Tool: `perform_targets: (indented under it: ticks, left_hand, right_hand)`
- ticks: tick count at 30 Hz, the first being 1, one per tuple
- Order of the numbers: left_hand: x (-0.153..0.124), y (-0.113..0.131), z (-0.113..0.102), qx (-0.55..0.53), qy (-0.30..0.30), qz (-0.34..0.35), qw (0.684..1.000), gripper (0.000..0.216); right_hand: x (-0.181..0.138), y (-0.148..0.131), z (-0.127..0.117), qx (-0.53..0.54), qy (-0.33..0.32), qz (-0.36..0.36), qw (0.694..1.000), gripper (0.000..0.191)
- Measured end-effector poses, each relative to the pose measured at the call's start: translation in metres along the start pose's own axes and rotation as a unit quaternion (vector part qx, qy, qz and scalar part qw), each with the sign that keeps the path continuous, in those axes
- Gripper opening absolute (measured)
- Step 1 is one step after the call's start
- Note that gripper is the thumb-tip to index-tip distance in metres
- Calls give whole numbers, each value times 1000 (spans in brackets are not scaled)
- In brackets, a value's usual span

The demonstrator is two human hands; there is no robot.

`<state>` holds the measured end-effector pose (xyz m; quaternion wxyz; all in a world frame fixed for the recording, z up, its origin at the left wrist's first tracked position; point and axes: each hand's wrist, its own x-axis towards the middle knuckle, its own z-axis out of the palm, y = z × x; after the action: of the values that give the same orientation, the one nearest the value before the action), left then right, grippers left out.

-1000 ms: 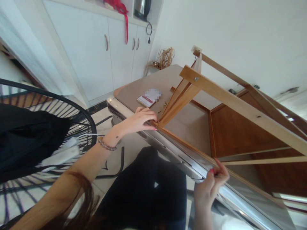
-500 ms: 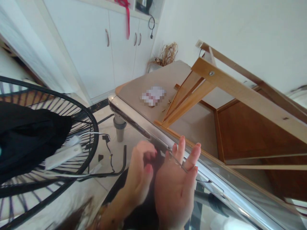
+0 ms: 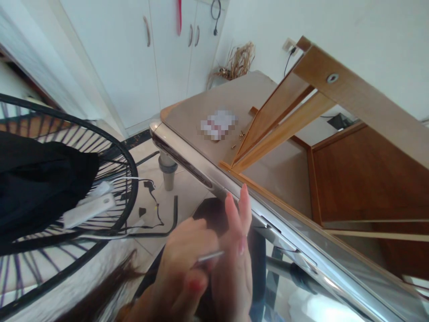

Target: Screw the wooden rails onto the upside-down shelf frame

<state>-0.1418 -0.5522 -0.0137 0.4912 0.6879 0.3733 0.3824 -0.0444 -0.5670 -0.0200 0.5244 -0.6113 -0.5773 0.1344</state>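
My left hand (image 3: 182, 264) and my right hand (image 3: 236, 264) are pressed close together low in the view, in front of the table's metal edge (image 3: 187, 154). The left hand's fingers pinch a thin metal key (image 3: 210, 256), a small rod-like tool. Its tip rests against the right hand's palm. That hand is flat, fingers stretched upward. On the table stands a light wooden frame (image 3: 351, 96) with a screw head in its top bar. Neither hand touches it. Small screws (image 3: 239, 135) lie by its foot.
A blurred flat item (image 3: 218, 124) lies on the beige tabletop (image 3: 234, 94). At the left is a black wire chair (image 3: 125, 152) with black cloth (image 3: 40, 179) and a white power strip (image 3: 89, 210). White cabinets (image 3: 134, 67) and dried stalks (image 3: 238, 65) stand behind.
Both hands left the wooden frame and came together low in front of me. The metal key lay on my open right hand, and now my left fingers pinch it. The view moved closer.
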Motion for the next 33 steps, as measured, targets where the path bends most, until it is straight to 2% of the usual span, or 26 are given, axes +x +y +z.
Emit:
perform_targets:
  ticks: [4,7,10,13,16,17,20,22,24,26,28,31,33]
  left_hand:
    - [16,6,-6,100,124,50,986,30]
    - [34,-3,-4,78,132,-11,988,36]
    - [53,-20,3,1,82,-68,994,41]
    - [71,-35,6,-58,-15,-70,996,44]
    - [85,-42,5,-93,-84,-67,990,47]
    - [88,-42,4,-108,-97,-67,987,48]
    - [96,-39,2,-137,-114,-68,982,48]
    - [99,-36,1,-143,-130,-67,979,47]
    - [101,-36,0,-163,-153,-66,972,48]
    - [103,-38,-2,-182,-159,-71,968,50]
    - [104,-45,-5,-179,-155,-81,968,52]
    - [107,-55,-14,-151,-193,-102,964,53]
    - [109,-59,-19,-147,-217,-113,958,53]
  right_hand:
    - [7,-4,-9,-30,-33,52,998,44]
    - [15,5,-15,-65,5,49,997,36]
    - [20,22,-17,-76,27,70,994,26]
    - [23,36,-18,-48,3,126,991,26]
    - [26,43,-20,-33,0,150,988,22]
    - [27,44,-21,-40,-16,145,989,22]
    - [30,45,-25,-58,-99,87,990,37]
    - [31,46,-25,-41,-141,43,988,38]
    - [32,48,-25,-24,-165,30,986,38]
    - [33,53,-25,-23,-155,42,987,39]
    - [34,57,-26,-43,-130,45,990,33]
    - [37,58,-28,-112,-104,-8,988,18]
    - [41,54,-28,-151,-120,-48,980,23]
